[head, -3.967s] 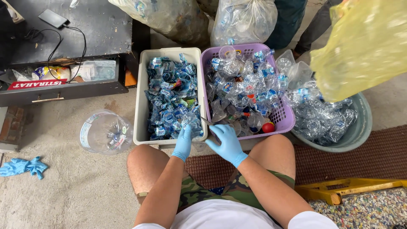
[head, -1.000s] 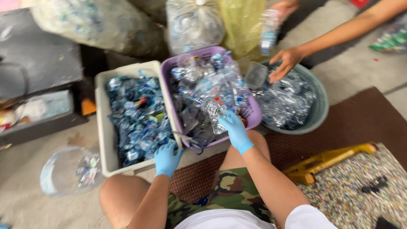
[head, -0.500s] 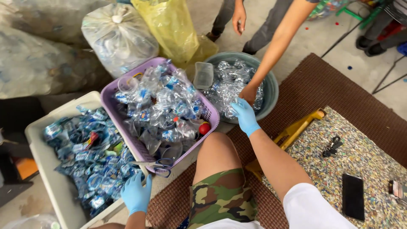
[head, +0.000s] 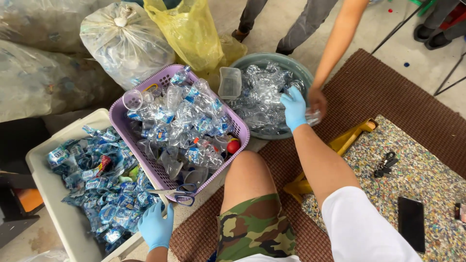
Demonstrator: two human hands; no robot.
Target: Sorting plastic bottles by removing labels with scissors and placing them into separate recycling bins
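Both hands wear blue gloves: the right hand (head: 294, 107) reaches over the near rim of the grey-green round tub (head: 291, 63) with fingers curled down among crushed clear bottles (head: 262, 99), though whether it grips one I cannot tell, and another person's bare hand (head: 318, 103) touches it from the right; the left hand (head: 156, 226) rests loosely closed against the corner of the beige crate (head: 58, 194) of torn blue labels (head: 102, 184), just below scissors (head: 178, 195) at the purple basket (head: 228, 121) edge. Tied clear and yellow sacks (head: 187, 29) crowd the far side, while brown matting (head: 383, 97) lies open to the right
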